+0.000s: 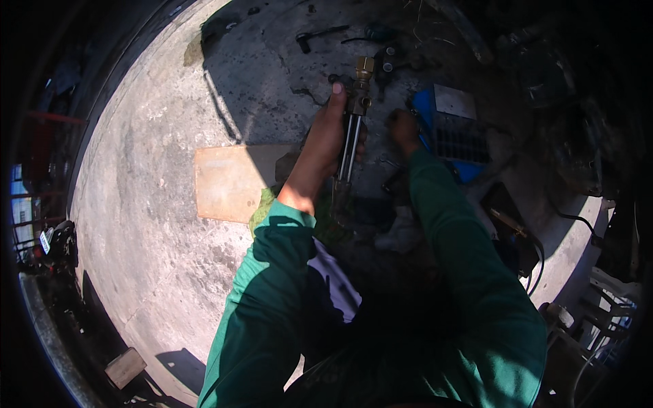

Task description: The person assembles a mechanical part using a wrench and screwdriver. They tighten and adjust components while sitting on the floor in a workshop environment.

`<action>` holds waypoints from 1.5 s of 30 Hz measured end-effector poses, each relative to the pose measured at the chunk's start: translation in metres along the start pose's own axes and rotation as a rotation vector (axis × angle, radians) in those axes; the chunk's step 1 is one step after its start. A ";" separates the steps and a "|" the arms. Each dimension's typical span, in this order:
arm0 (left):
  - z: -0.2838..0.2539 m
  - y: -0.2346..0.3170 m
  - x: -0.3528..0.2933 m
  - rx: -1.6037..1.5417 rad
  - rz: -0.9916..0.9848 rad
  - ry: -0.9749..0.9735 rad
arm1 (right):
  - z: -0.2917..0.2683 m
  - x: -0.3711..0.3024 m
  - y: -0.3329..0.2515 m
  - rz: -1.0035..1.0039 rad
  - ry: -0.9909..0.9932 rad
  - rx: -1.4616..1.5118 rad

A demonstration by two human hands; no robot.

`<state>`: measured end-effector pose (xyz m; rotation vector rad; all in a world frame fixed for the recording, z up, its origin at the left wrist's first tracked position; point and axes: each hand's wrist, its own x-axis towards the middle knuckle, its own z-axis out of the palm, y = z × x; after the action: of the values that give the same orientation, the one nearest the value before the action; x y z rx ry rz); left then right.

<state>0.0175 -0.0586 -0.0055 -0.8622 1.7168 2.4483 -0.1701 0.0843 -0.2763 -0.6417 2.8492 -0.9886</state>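
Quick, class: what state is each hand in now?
Left hand: closed around a torch-like metal tool.
Right hand: in shadow; open or closed cannot be told.

Pretty stained concrete floor (149, 211), hard sun on left side, shade over middle. Tan flat board (224, 182) lying there, shadow edge cutting across it, yellow-green rag (260, 206) by its lower right corner. Socket wrench (325, 32) up top, in shade. Chunky wood block (126, 368) lower left. Black cable (542, 257) curving on right, pale chair-looking thing (615, 281) past it, hard to make out.
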 end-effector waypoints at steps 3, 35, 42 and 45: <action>0.001 0.001 -0.001 0.015 0.009 -0.014 | -0.006 0.004 -0.006 0.078 -0.022 -0.007; 0.100 0.013 -0.038 -0.151 0.467 -0.286 | -0.276 -0.134 -0.193 -0.210 0.256 1.019; 0.108 0.009 -0.046 -0.175 0.531 -0.210 | -0.288 -0.143 -0.197 -0.257 0.298 0.949; 0.110 0.005 -0.042 -0.234 0.526 -0.184 | -0.294 -0.145 -0.199 -0.316 0.343 0.872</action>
<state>0.0049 0.0470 0.0439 -0.1839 1.7909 2.9852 -0.0204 0.1728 0.0658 -0.8597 2.1717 -2.3561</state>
